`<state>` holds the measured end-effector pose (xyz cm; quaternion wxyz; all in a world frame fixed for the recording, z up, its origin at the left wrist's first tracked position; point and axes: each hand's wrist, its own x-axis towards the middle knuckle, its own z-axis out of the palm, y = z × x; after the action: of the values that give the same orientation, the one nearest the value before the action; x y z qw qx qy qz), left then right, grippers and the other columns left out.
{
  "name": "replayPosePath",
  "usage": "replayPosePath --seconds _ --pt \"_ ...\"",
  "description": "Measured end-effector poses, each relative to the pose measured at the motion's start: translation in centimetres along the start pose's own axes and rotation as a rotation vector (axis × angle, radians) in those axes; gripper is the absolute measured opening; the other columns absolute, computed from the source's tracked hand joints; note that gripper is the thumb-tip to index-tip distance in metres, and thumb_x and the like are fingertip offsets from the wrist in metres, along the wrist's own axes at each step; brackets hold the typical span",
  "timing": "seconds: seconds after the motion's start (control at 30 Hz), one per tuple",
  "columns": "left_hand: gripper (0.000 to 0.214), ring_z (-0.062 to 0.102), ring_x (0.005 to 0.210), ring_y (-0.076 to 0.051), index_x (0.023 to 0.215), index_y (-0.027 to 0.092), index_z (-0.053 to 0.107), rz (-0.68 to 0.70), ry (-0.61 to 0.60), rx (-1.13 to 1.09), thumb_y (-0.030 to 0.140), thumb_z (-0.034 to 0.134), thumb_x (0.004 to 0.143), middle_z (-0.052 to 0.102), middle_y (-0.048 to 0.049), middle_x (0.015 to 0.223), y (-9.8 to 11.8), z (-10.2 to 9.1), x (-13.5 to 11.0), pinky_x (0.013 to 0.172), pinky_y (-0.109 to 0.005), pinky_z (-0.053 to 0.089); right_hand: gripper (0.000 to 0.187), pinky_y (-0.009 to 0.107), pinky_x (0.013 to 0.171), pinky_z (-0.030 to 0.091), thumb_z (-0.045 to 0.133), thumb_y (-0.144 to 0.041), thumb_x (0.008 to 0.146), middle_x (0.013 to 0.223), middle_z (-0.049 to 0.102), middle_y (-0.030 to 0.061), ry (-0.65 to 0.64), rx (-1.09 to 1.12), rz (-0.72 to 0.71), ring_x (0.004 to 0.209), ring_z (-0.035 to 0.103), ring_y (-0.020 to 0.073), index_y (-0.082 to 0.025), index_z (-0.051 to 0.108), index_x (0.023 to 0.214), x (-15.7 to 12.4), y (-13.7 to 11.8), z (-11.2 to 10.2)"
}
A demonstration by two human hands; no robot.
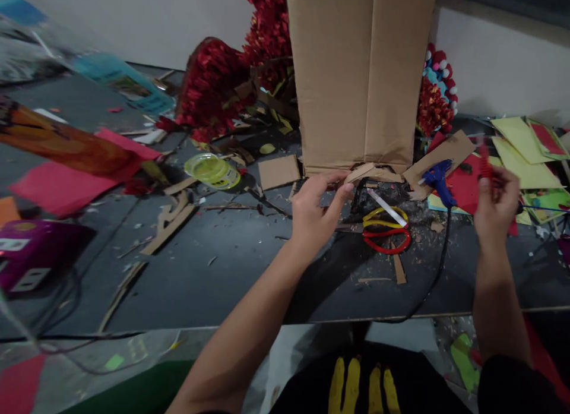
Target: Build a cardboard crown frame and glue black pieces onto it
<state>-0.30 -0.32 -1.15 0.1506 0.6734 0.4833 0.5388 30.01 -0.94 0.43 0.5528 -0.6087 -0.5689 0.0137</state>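
Observation:
My left hand pinches a small strip of cardboard between thumb and fingers, close to the foot of a tall cardboard panel. Raised at the right, my right hand is closed on a slim red tool with a ribbed grip; its tip is blurred and its kind is unclear. Scissors with a yellow and a red handle loop lie just right of my left hand, a white strip across them. Between my hands rests a blue glue gun with a black cord.
A jar with yellow-green contents, cardboard scraps and a purple box are on the left. Red paper decorations stand behind. Yellow papers lie at the right. The glue gun's cord runs toward the dark table's front edge.

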Motion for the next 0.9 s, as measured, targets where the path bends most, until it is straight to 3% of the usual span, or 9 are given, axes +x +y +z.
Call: replayPosePath --seconds 0.1,0.27,0.37,0.43,0.6,0.77,0.9 --pt "0.023 0.066 0.089 -0.016 0.095 0.019 0.065 0.013 0.009 -0.005 0.038 0.055 0.086 0.071 -0.0058 0.094 -0.2 0.0 0.0 0.079 -0.031 0.054 0.028 0.042 0.092 0.043 0.052 -0.038 0.087 0.107 0.06 0.0097 -0.338 -0.209 -0.154 0.103 0.054 0.0238 -0.023 0.057 0.11 -1.6 -1.1 1.2" --pt "0.023 0.066 0.089 -0.016 0.097 0.019 0.065 0.056 -0.011 0.001 0.037 0.055 0.086 0.071 -0.0056 0.095 -0.1 -0.1 0.0 0.08 -0.031 0.054 0.031 0.046 0.091 0.044 0.046 -0.034 0.088 0.109 0.059 0.0125 -0.578 -0.369 -0.22 0.104 0.054 0.0286 -0.02 0.057 0.114 -3.1 -0.5 3.0" --pt "0.021 0.066 0.092 -0.017 0.096 0.02 0.065 0.104 -0.047 0.005 0.035 0.056 0.086 0.072 -0.0059 0.097 0.2 -0.2 0.0 0.084 -0.032 0.053 0.029 0.045 0.087 0.045 0.048 -0.033 0.087 0.105 0.061 0.0123 -0.624 -0.39 -0.205 0.1 0.056 0.029 -0.021 0.06 0.111 -3.1 -0.2 3.0" --pt "0.019 0.066 0.093 -0.017 0.094 0.02 0.065 0.147 -0.064 0.012 0.034 0.056 0.086 0.072 -0.0059 0.097 0.3 -0.3 0.0 0.086 -0.033 0.052 0.027 0.044 0.088 0.045 0.048 -0.036 0.087 0.103 0.063 0.0111 -0.583 -0.34 -0.177 0.099 0.057 0.0277 -0.022 0.063 0.105 -2.9 -0.8 2.8" --pt "0.016 0.067 0.092 -0.016 0.093 0.02 0.066 0.284 -0.122 0.027 0.031 0.06 0.084 0.073 -0.0059 0.094 0.2 -0.3 0.1 0.085 -0.033 0.051 0.028 0.037 0.087 0.048 0.046 -0.041 0.09 0.103 0.067 0.0062 -0.475 0.008 -0.039 0.098 0.061 0.0204 -0.023 0.064 0.101 -3.0 -3.3 2.0" --pt "0.016 0.067 0.092 -0.016 0.092 0.023 0.068 0.419 -0.251 0.078 0.033 0.06 0.083 0.073 -0.0046 0.094 0.1 -0.1 -0.1 0.083 -0.032 0.053 0.031 0.036 0.087 0.05 0.048 -0.043 0.089 0.111 0.067 0.006 -0.644 0.101 -0.037 0.104 0.061 0.0208 -0.025 0.063 0.109 -4.1 -4.9 2.2" --pt "0.016 0.067 0.092 -0.016 0.094 0.025 0.069 0.526 -0.275 0.113 0.032 0.061 0.082 0.073 -0.0029 0.094 0.1 0.0 -0.2 0.082 -0.032 0.055 0.03 0.036 0.083 0.052 0.046 -0.039 0.09 0.111 0.068 0.0051 -0.75 0.11 -0.039 0.102 0.062 0.0205 -0.026 0.063 0.111 -4.5 -4.9 2.7"
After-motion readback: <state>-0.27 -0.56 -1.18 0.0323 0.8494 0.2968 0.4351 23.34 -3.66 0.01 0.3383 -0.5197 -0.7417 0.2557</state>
